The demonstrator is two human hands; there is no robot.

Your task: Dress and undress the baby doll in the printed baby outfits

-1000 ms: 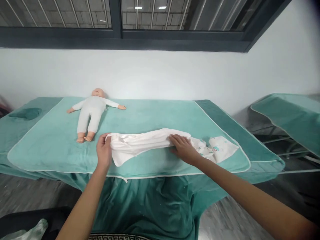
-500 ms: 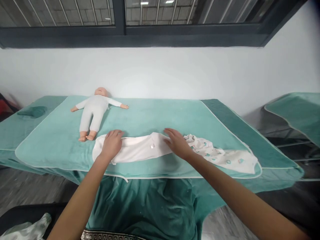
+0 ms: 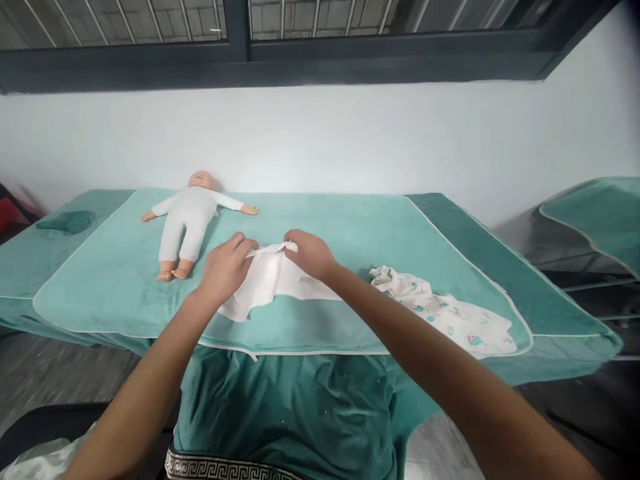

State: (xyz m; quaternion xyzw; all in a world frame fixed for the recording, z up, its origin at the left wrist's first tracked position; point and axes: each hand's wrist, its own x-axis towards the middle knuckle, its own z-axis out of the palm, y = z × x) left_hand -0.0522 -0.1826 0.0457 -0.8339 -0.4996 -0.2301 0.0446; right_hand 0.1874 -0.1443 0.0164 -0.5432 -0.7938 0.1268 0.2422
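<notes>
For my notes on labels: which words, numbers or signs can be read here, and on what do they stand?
No text can be read.
white garment: one small faint mark, too blurred to read.
printed cloth: only tiny coloured figures, no legible letters.

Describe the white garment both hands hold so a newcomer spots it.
On the long teal towel-covered table, look near the front edge. The plain white fabric garment is pinched by the left hand and right hand; unlike the printed white cloth to its right, it has no pattern.
</notes>
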